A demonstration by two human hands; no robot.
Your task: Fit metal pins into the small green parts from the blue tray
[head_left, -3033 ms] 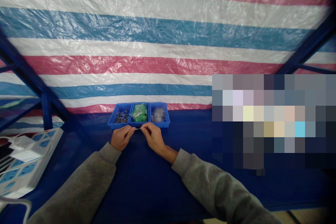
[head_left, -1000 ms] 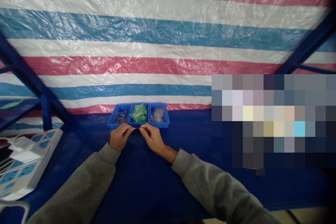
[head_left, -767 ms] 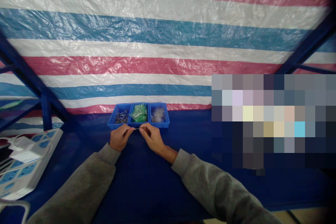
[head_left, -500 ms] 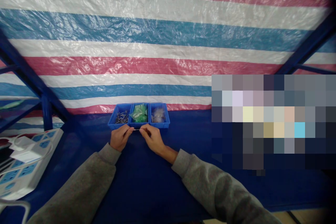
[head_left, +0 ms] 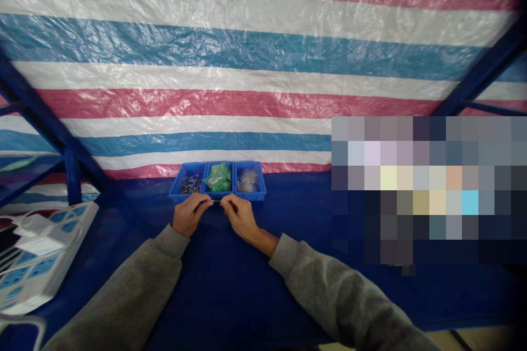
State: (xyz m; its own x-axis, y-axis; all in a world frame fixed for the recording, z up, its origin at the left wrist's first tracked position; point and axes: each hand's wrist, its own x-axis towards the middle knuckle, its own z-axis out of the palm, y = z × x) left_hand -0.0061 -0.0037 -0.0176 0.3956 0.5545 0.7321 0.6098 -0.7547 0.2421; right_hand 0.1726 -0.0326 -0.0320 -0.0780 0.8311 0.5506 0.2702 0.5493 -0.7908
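Dark blue tabletop (head_left: 230,285): the left hand (head_left: 189,216) and right hand (head_left: 242,219) pinch a slender, pale piece (head_left: 216,201) between their fingertips, near the front of a blue three-part bin (head_left: 253,196).
A shallow grip or slight twist could let the smooth-looking piece slip, perhaps into the bin. Beyond, the bin's boxy compartments hold thin metallic pieces (head_left: 191,182), crinkled green plastic (head_left: 219,177) and filmy clear plastic (head_left: 248,180), before glossy, wrinkled striped sheeting (head_left: 247,101).

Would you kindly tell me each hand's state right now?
Left hand: closed, fingertips pinching one end of a thin piece.
Right hand: closed, fingertips pinching its other end.
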